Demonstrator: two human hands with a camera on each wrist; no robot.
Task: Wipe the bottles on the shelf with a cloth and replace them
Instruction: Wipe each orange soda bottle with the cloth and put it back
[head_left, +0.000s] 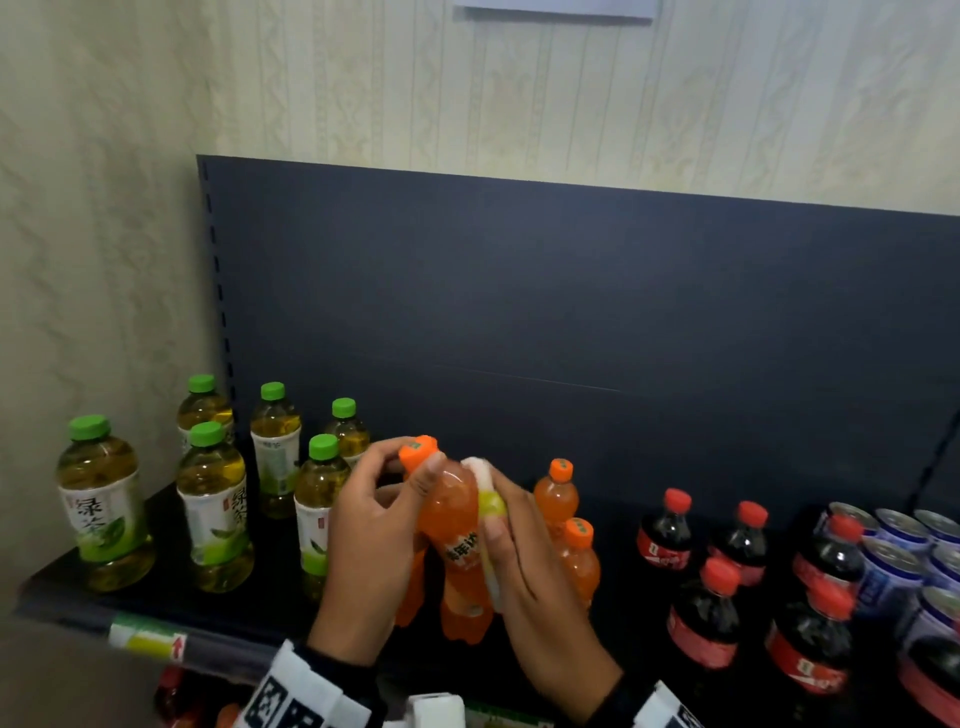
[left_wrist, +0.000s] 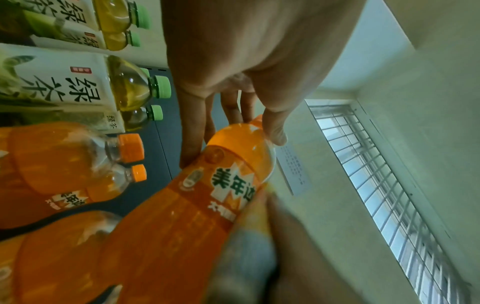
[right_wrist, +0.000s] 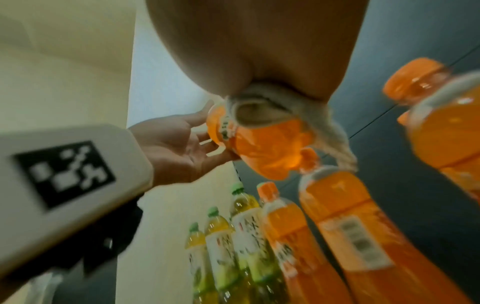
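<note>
An orange soda bottle (head_left: 453, 525) with an orange cap is held up in front of the dark shelf (head_left: 130, 605). My left hand (head_left: 374, 525) grips it near the neck and cap; in the left wrist view its fingertips (left_wrist: 275, 133) pinch the top of the orange soda bottle (left_wrist: 197, 209). My right hand (head_left: 524, 566) presses a white and yellow cloth (head_left: 488, 499) against the bottle's right side. The cloth (right_wrist: 309, 111) wraps over the bottle (right_wrist: 262, 142) in the right wrist view, with strands hanging down.
Green tea bottles (head_left: 104, 499) stand at the shelf's left. More orange soda bottles (head_left: 558, 493) stand behind my hands. Cola bottles (head_left: 704, 613) and cans (head_left: 893, 551) fill the right. A dark back panel (head_left: 571, 312) rises behind.
</note>
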